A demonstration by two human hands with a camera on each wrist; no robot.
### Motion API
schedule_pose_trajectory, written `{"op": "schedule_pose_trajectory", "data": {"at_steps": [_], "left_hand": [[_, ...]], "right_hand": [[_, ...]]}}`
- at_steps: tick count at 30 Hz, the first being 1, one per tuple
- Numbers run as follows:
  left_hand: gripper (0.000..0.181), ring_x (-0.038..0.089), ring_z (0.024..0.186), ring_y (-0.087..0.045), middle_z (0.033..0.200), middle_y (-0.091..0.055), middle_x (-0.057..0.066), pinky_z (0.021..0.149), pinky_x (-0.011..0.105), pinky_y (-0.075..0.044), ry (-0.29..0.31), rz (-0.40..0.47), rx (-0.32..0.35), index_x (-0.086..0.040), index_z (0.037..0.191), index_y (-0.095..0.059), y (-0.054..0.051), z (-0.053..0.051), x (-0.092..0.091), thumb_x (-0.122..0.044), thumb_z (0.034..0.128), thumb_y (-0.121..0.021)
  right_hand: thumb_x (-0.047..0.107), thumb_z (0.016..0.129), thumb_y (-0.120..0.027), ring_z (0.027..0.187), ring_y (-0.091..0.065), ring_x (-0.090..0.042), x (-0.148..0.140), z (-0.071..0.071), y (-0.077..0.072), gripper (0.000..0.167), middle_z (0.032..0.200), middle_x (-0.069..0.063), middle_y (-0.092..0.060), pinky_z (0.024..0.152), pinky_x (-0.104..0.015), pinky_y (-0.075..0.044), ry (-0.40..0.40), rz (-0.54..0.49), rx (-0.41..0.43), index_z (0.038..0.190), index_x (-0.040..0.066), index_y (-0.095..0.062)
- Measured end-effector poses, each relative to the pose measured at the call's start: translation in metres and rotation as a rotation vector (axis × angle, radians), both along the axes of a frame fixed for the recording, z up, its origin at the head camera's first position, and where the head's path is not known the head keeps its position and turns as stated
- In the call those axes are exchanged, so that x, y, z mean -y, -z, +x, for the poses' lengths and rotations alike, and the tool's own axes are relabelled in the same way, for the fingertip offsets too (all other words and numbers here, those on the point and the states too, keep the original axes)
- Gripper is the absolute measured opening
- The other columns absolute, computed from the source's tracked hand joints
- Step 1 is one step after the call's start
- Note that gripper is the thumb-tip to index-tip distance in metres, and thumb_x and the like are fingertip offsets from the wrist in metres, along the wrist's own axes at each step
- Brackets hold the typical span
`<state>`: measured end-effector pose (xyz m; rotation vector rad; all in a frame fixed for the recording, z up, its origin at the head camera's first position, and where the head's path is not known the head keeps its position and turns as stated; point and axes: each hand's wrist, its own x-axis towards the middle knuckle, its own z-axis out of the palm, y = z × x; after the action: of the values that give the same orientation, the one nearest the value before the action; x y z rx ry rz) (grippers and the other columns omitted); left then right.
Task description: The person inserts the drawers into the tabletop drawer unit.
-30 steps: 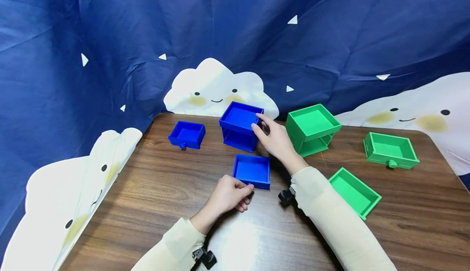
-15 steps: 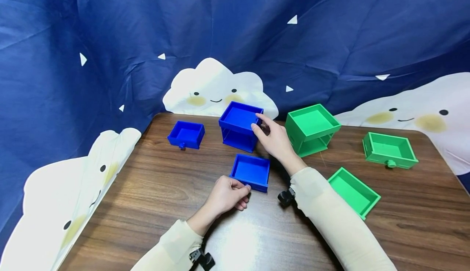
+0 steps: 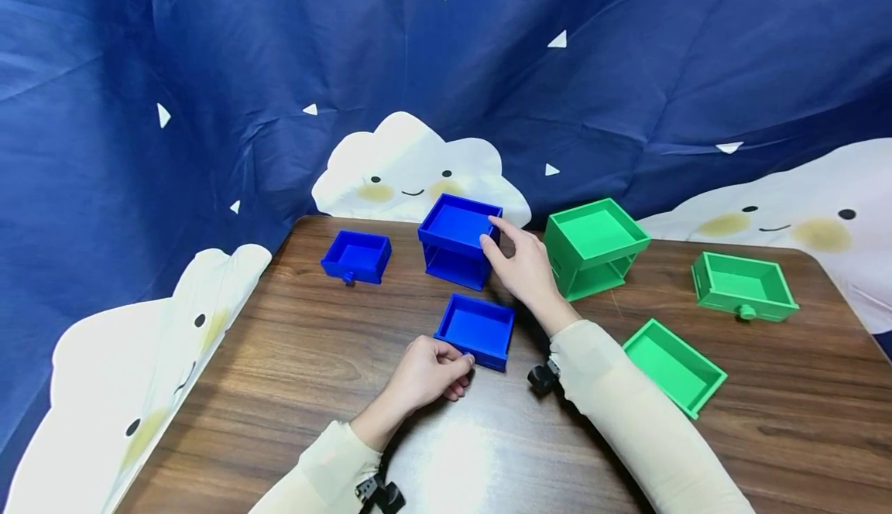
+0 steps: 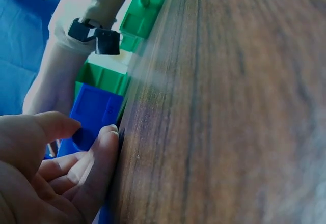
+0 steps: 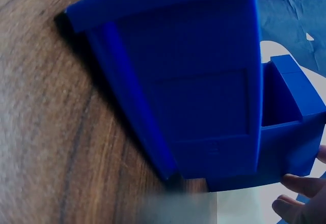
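A blue toy drawer (image 3: 477, 325) lies on the table in front of the blue cabinet frame (image 3: 458, 222), slightly turned. At its near side my left hand (image 3: 425, 375) pinches the round knob (image 4: 81, 140) between thumb and fingers. The drawer looms large in the right wrist view, its side wall (image 5: 204, 102) hiding part of the frame. My right hand (image 3: 526, 266) grips the frame's right edge, with thumb and index finger near its upper tray. The frame's front is open, and its lower bay shows no drawer.
Another blue drawer (image 3: 355, 257) sits at the back left. A green cabinet frame (image 3: 595, 243) stands right of my right hand. Two green drawers lie on the right: one far (image 3: 742, 286), one near my right forearm (image 3: 674, 367). A patterned blue cloth (image 3: 446, 49) hangs behind.
My left hand has shifted slightly left and nearer, turning the front blue drawer a little so its right near corner comes closer. My right hand and the blue frame have stayed put.
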<state>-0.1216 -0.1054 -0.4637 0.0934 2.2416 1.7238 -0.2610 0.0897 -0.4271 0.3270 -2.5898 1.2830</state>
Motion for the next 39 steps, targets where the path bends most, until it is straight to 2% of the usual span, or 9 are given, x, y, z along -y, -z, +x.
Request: {"op": "schedule_pose_trajectory", "data": {"at_steps": [2,5,10,16,21,33,39], "left_hand": [[0.023,0.006,0.050,-0.066,0.071,-0.076,0.019,0.054,0.032,-0.065,0.003,0.002,-0.002,0.010,0.092,-0.078,0.0001,0.0005,-0.0003,-0.011,0.0995,-0.074],[0.022,0.006,0.050,-0.066,0.072,-0.076,0.020,0.054,0.032,-0.065,0.003,0.004,-0.003,0.010,0.092,-0.078,0.0002,0.0007,-0.0006,-0.011,0.0992,-0.075],[0.022,0.006,0.050,-0.066,0.072,-0.077,0.019,0.054,0.032,-0.065,-0.001,0.009,0.001,0.010,0.093,-0.078,0.0004,-0.0002,-0.0005,-0.011,0.0996,-0.074],[0.024,0.007,0.051,-0.067,0.073,-0.077,0.018,0.054,0.032,-0.065,-0.010,-0.006,-0.005,0.009,0.092,-0.078,0.0009,-0.0008,0.0001,-0.013,0.0990,-0.074],[0.026,0.007,0.053,-0.068,0.074,-0.077,0.021,0.055,0.032,-0.065,-0.016,0.010,-0.009,0.010,0.092,-0.078,0.0012,-0.0020,-0.0002,-0.015,0.0995,-0.076],[0.022,0.014,0.057,-0.074,0.077,-0.078,0.026,0.058,0.035,-0.067,-0.128,0.064,-0.024,0.011,0.091,-0.077,-0.0014,-0.0016,0.0018,-0.010,0.0966,-0.076],[0.018,0.016,0.059,-0.075,0.079,-0.077,0.029,0.064,0.035,-0.068,-0.148,0.123,-0.024,0.014,0.092,-0.075,0.0018,-0.0026,0.0047,-0.003,0.0974,-0.072]], "right_hand": [[0.046,0.107,-0.061,0.141,-0.058,-0.039,0.0001,-0.0002,0.0013,0.054,0.154,-0.016,-0.064,0.117,-0.062,-0.047,0.008,0.003,-0.008,0.154,0.019,-0.062],[0.044,0.106,-0.062,0.140,-0.058,-0.039,0.0004,0.0001,0.0019,0.054,0.151,-0.017,-0.066,0.117,-0.062,-0.045,0.008,0.001,-0.019,0.153,0.018,-0.062],[0.040,0.107,-0.063,0.135,-0.062,-0.040,0.0011,-0.0003,0.0013,0.053,0.146,-0.021,-0.066,0.115,-0.058,-0.050,-0.011,-0.017,-0.018,0.154,0.015,-0.060],[0.028,0.107,-0.066,0.127,-0.065,-0.041,0.0029,-0.0020,0.0023,0.050,0.140,-0.025,-0.061,0.112,-0.053,-0.056,-0.045,-0.111,-0.013,0.153,0.009,-0.060],[0.023,0.106,-0.067,0.129,-0.063,-0.045,0.0045,-0.0016,0.0028,0.049,0.140,-0.029,-0.056,0.113,-0.056,-0.055,-0.061,-0.213,0.010,0.152,0.006,-0.060],[0.022,0.106,-0.068,0.128,-0.064,-0.046,0.0055,-0.0030,0.0046,0.047,0.139,-0.030,-0.054,0.115,-0.057,-0.053,-0.061,-0.259,0.026,0.150,0.006,-0.061],[0.023,0.106,-0.068,0.129,-0.063,-0.046,0.0050,-0.0019,0.0044,0.047,0.140,-0.030,-0.055,0.116,-0.056,-0.053,-0.060,-0.260,0.028,0.149,0.007,-0.062]]}}
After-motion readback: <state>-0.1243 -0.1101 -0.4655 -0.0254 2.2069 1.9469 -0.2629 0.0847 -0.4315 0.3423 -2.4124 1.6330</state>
